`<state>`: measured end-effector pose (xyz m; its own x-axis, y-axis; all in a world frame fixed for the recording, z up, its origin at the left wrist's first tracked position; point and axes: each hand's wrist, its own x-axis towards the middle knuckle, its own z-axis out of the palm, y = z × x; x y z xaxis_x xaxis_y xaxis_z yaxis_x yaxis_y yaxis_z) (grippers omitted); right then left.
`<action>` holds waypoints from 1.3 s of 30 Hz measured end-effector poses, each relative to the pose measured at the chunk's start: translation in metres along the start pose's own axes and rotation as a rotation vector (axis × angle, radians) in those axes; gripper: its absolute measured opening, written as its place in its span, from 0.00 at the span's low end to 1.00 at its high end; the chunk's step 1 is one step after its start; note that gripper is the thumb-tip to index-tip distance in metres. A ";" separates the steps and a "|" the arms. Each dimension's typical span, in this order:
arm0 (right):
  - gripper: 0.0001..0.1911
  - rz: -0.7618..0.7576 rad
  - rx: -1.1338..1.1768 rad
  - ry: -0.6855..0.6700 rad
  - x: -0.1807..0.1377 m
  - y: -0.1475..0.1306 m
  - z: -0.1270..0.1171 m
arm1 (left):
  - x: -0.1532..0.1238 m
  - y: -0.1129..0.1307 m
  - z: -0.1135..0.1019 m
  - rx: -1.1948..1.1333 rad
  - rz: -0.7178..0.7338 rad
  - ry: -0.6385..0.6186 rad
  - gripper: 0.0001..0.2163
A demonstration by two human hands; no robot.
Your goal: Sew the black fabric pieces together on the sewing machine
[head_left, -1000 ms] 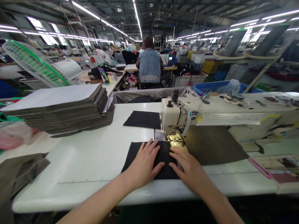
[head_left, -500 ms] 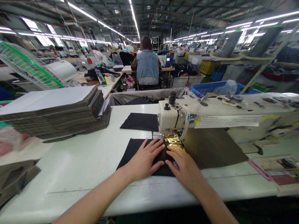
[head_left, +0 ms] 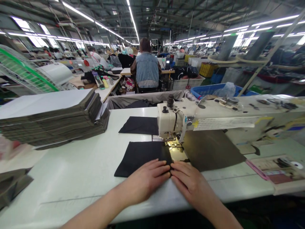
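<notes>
While your left hand (head_left: 147, 179) lay across the near right corner of a flat black fabric piece (head_left: 140, 157), your right hand (head_left: 192, 181) reached in from the other side, its fingertips close to those of the left at the fabric's right edge. Your fingers were outstretched rather than curled; whether either of your hands pinched the edge, I could not tell.

The black piece lay on the smooth, pale green counter (head_left: 78, 171), its far right corner beside the lit, brass-coloured metal plate (head_left: 177, 154) beneath the head of a cream metal sewing machine (head_left: 164, 119). A second black fabric piece (head_left: 138, 125) lay beyond it, left of that head. To your right, a flat dark olive sheet (head_left: 212, 149) extended under the machine's arm. On your left stood a thick stack of dark olive-grey fabric (head_left: 47, 127), topped by a white sheet (head_left: 45, 100).
</notes>
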<state>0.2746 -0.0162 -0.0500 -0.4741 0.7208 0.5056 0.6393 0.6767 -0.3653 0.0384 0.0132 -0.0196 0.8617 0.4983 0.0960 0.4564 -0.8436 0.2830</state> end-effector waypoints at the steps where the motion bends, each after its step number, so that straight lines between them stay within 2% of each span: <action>1: 0.12 -0.014 -0.003 -0.005 -0.002 -0.002 -0.003 | -0.002 0.003 0.002 -0.005 0.030 0.006 0.21; 5: 0.11 -0.010 -0.029 -0.022 0.003 0.000 -0.003 | -0.002 -0.003 0.004 -0.001 0.033 0.079 0.21; 13: 0.08 0.077 -0.060 -0.049 0.038 0.018 0.009 | 0.018 -0.044 -0.007 0.004 0.038 0.143 0.18; 20: 0.07 0.212 -0.089 -0.105 0.059 0.020 0.013 | 0.032 -0.076 -0.007 -0.057 0.026 0.194 0.19; 27: 0.07 0.153 -0.025 0.001 0.038 0.013 0.014 | 0.037 -0.085 -0.012 -0.022 -0.028 0.172 0.20; 33: 0.08 0.191 -0.025 0.093 0.015 0.002 0.020 | 0.035 -0.082 -0.011 -0.003 -0.057 0.166 0.20; 35: 0.09 0.200 -0.028 0.104 0.012 -0.001 0.021 | 0.036 -0.082 -0.009 0.022 -0.123 0.161 0.20; 39: 0.08 0.216 -0.084 0.130 0.009 -0.002 0.020 | 0.034 -0.077 -0.008 0.102 -0.358 0.129 0.23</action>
<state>0.2565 -0.0080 -0.0599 -0.2430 0.8182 0.5211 0.7679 0.4905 -0.4121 0.0308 0.0962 -0.0307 0.6119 0.7804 0.1289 0.7484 -0.6240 0.2247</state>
